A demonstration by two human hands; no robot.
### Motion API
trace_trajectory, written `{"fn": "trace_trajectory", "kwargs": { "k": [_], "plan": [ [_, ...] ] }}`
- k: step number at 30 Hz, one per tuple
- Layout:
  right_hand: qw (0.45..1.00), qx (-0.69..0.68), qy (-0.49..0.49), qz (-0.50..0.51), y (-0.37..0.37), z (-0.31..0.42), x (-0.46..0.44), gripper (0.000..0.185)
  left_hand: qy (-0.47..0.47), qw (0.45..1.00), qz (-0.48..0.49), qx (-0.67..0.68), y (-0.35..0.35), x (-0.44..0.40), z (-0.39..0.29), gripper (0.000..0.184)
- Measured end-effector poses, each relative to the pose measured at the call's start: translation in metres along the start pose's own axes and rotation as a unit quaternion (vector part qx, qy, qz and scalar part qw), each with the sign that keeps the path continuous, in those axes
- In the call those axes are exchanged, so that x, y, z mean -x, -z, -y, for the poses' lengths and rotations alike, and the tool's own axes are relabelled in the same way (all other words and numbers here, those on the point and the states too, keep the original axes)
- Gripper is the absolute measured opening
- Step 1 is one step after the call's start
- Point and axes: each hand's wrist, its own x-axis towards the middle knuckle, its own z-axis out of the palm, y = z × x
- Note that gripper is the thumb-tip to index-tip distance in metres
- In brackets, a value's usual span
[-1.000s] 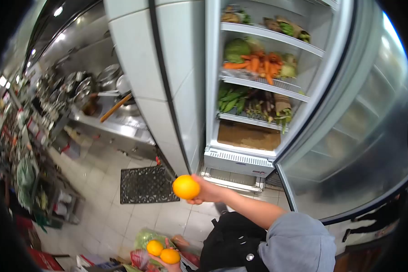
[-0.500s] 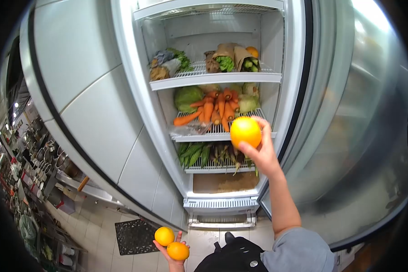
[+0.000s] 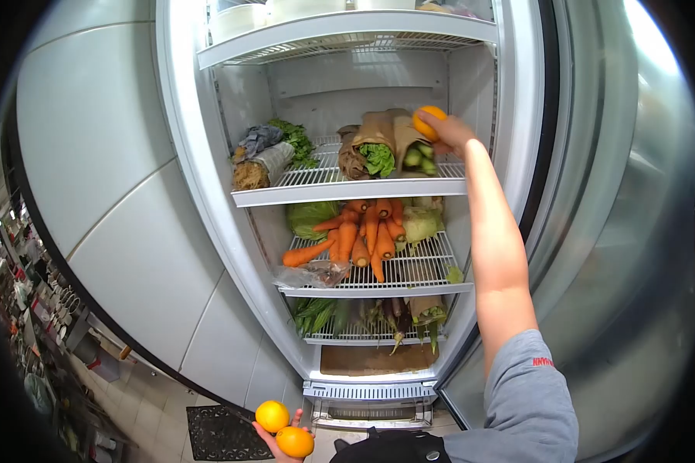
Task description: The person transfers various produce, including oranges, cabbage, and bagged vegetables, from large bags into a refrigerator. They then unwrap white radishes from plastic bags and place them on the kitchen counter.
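My right hand (image 3: pixel 453 134) reaches onto the shelf with the paper-wrapped greens, its fingers curled against an orange (image 3: pixel 428 122) just above the bag of green vegetables (image 3: pixel 419 158). I see only one orange there; another beside it may be hidden. Low at the left, in front of the fridge, my left hand (image 3: pixel 268 445) cradles two oranges, an upper one (image 3: pixel 272 416) and a lower one (image 3: pixel 295 442). Lettuce in brown paper (image 3: pixel 378 160) lies left of the green vegetables.
The glass door (image 3: pixel 602 255) stands open at the right. Carrots (image 3: pixel 355 235), a green cabbage (image 3: pixel 313 220) and a plastic bag (image 3: pixel 313 274) lie on the shelf below. Farther down are green pods (image 3: pixel 314 315). A dark mat (image 3: pixel 224 432) covers some floor at the lower left.
My right hand has carried its orange up and deeper into the fridge, to the shelf with the paper bags. My left hand still holds two oranges. The view has tilted upward.
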Motion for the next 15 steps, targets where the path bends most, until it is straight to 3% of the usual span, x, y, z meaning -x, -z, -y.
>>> {"fn": "trace_trajectory", "kwargs": {
  "k": [1, 2, 3, 5, 7, 9, 11, 13, 14, 15],
  "plan": [
    [1.000, 0.003, -0.003, -0.005, -0.003, -0.002, -0.008, 0.086, -0.004, 1.000, 0.006, -0.031, -0.001, -0.001, -0.002, 0.080],
    [0.999, -0.036, 0.003, 0.026, -0.015, -0.001, -0.014, 0.084, 0.009, 0.995, -0.047, -0.086, 0.020, -0.018, -0.009, 0.110],
    [0.995, -0.075, 0.008, 0.057, -0.022, -0.001, -0.020, 0.082, 0.016, 0.995, -0.046, -0.088, 0.022, -0.025, -0.014, 0.110],
    [0.994, -0.080, -0.022, 0.076, -0.028, 0.003, -0.033, 0.080, 0.035, 0.999, -0.012, 0.018, 0.023, -0.035, -0.021, 0.083],
    [0.990, -0.091, -0.038, 0.100, -0.030, 0.022, -0.032, 0.078, 0.039, 0.999, -0.016, 0.021, 0.016, -0.045, -0.028, 0.084],
    [0.990, 0.091, -0.073, 0.081, -0.017, 0.044, -0.029, 0.084, 0.020, 1.000, -0.003, 0.015, 0.008, -0.049, -0.028, 0.084],
    [0.991, 0.113, -0.048, 0.052, -0.004, 0.039, -0.058, 0.087, 0.015, 0.999, 0.011, 0.040, 0.000, -0.045, -0.029, 0.083],
    [0.939, 0.337, 0.043, -0.058, 0.003, 0.041, -0.070, 0.092, -0.026, 0.999, -0.019, -0.023, 0.007, -0.042, -0.025, 0.102],
    [0.938, 0.338, 0.049, -0.054, 0.003, 0.039, -0.078, 0.092, -0.055, 0.996, -0.062, -0.044, 0.015, -0.037, -0.025, 0.099],
    [0.902, 0.416, 0.071, -0.093, 0.002, 0.033, -0.092, 0.094, -0.059, 0.996, -0.062, -0.038, 0.023, -0.032, -0.025, 0.099]
  ]
}}
